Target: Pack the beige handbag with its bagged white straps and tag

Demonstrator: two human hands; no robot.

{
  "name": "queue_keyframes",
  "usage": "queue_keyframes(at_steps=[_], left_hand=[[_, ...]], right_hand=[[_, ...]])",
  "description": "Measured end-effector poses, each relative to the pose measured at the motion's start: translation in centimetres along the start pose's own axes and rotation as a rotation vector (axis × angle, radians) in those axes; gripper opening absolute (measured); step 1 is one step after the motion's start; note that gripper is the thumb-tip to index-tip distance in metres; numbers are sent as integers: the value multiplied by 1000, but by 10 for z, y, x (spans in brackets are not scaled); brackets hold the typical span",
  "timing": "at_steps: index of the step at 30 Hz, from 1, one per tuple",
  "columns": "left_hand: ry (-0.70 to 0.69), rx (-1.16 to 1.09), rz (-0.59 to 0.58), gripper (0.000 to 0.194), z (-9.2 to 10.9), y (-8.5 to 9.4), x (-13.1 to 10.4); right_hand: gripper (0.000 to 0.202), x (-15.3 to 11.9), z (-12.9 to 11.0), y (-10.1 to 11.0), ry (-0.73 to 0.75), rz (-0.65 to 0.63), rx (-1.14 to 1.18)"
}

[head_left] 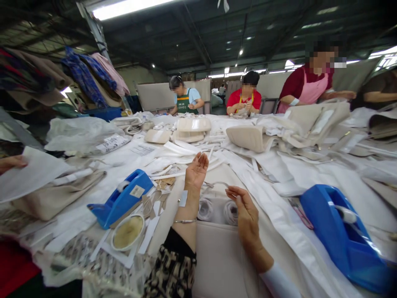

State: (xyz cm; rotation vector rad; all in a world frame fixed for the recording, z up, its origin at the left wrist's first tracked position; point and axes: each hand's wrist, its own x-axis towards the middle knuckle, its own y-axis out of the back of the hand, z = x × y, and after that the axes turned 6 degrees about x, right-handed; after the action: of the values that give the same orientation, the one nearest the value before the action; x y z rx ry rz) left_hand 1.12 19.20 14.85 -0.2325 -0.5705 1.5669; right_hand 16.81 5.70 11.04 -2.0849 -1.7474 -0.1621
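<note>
My left hand (196, 171) is raised above the far end of a beige bag (223, 252), palm towards me, fingers slightly curled and apart from the bag. A white sticker (183, 198) is stuck to my left wrist, beside a bracelet (185, 221). Over the bag's right side is my right hand (248, 217), its fingers bent leftward with nothing visible in them. Between my hands, two coiled, clear-wrapped bundles (204, 209) lie on the bag's upper part. A thin curved grey strip (218, 183) shows just beyond them.
Blue tape dispensers stand left (124, 200) and right (338, 236). A round tub (128, 232) of yellowish stuff sits by the left one, near paper scraps. Scissors (302, 213) lie at right. Beige bags (194, 126) and white wrapping cover the far table. Several people work opposite; another person's hand (12, 163) holds white sheeting at left.
</note>
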Motion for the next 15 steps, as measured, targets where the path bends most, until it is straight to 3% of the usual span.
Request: queue_keyframes(at_steps=[7, 11, 15], left_hand=[[-44, 622, -227, 15, -33, -6, -8], [-42, 975, -442, 11, -49, -8, -15], [-52, 1205, -537, 22, -54, -6, -17]], right_hand=[[26, -10, 16, -8, 369, -491, -709], [27, -3, 38, -1, 599, -520, -879], [28, 11, 60, 9, 849, -539, -962]])
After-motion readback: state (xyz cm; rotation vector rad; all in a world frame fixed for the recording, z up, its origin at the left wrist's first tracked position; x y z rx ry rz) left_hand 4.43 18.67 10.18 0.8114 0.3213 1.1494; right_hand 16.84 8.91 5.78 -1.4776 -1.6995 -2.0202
